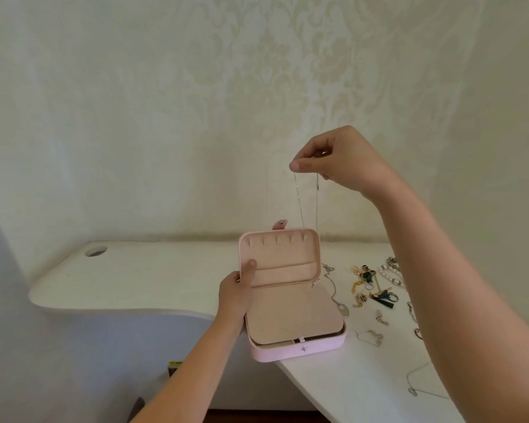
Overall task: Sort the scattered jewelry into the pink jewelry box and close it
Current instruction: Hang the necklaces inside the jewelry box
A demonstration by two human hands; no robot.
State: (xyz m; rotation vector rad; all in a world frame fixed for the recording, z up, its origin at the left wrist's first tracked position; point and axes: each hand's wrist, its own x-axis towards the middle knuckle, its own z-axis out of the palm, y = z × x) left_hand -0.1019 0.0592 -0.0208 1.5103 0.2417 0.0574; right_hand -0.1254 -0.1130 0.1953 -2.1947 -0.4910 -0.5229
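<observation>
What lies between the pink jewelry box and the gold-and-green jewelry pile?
A silver necklace with an oval pendant, close beside the box, clear of the pile; seen in the head view.

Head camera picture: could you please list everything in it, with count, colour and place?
table: one, white, against the wall
wall: one, cream, patterned, behind
jewelry box: one, pink, open, at the table's front edge
hanging chain: one, silver, dangling over the open box
pendant necklace: one, silver, just right of the box
tangled pieces: several, gold and dark green, further right
pearl bracelet: one, white, far right
loose chain: one, silver, front right of the table
left grip: holds the left edge of the lid
right grip: raised, pinches the hanging chain
</observation>
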